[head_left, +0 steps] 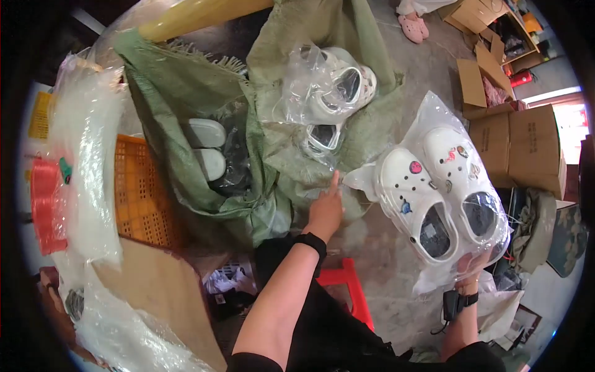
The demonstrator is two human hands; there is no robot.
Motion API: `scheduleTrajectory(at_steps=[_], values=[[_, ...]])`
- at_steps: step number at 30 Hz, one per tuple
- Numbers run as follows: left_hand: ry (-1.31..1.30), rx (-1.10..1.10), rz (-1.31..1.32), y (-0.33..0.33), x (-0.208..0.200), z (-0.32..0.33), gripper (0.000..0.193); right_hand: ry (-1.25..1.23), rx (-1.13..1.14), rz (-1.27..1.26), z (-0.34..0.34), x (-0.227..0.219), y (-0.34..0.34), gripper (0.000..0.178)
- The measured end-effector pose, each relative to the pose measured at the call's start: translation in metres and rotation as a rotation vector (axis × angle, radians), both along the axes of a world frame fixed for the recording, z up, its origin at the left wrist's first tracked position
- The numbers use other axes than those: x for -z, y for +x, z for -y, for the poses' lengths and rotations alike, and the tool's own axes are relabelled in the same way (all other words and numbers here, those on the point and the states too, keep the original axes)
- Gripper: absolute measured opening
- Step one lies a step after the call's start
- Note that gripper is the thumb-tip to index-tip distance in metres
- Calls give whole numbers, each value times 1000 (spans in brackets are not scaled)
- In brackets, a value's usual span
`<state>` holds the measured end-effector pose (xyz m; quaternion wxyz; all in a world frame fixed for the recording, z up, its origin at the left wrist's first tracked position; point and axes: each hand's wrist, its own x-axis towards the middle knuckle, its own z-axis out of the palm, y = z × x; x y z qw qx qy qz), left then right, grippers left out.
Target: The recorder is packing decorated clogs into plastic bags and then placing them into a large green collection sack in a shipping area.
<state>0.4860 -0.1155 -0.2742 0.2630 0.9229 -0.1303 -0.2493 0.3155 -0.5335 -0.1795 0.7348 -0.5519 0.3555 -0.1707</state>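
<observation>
My right hand (pixel 472 263) holds up a pair of white clogs (pixel 404 189) in a clear plastic bag, gripping them at the heel end. Colourful charms sit in the clogs' holes. My left hand (pixel 327 208) reaches forward with its index finger stretched out and nothing visible in it; its other fingers are partly hidden. Just beyond that fingertip, more bagged white clogs (pixel 347 87) lie on an opened green woven sack (pixel 365 133). To the left, a pair of white-strapped slides (pixel 207 149) lies in a dark wrapping inside another green sack (pixel 161 93).
An orange plastic crate (pixel 145 198) and rolls of clear film (pixel 90 155) stand at the left. A red stool (pixel 350 291) is near my body. Cardboard boxes (pixel 517 146) line the right side. A person's pink clogs (pixel 412 28) show at the far edge.
</observation>
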Motion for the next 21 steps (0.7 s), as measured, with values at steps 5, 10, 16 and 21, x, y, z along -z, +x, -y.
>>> scheduleTrajectory(at_steps=[5, 10, 16, 21], values=[[32, -26, 44, -33, 6, 3, 38, -950, -209, -15, 31, -1, 16, 58], [-72, 91, 93, -78, -64, -18, 23, -598, -484, -17, 49, -47, 147, 56], [-279, 85, 355, -97, -171, -61, 26, -837, -929, 75, -186, -130, 290, 47], [-252, 30, 435, -110, -234, -94, 29, -1336, -1621, -79, -239, -160, 307, 45]])
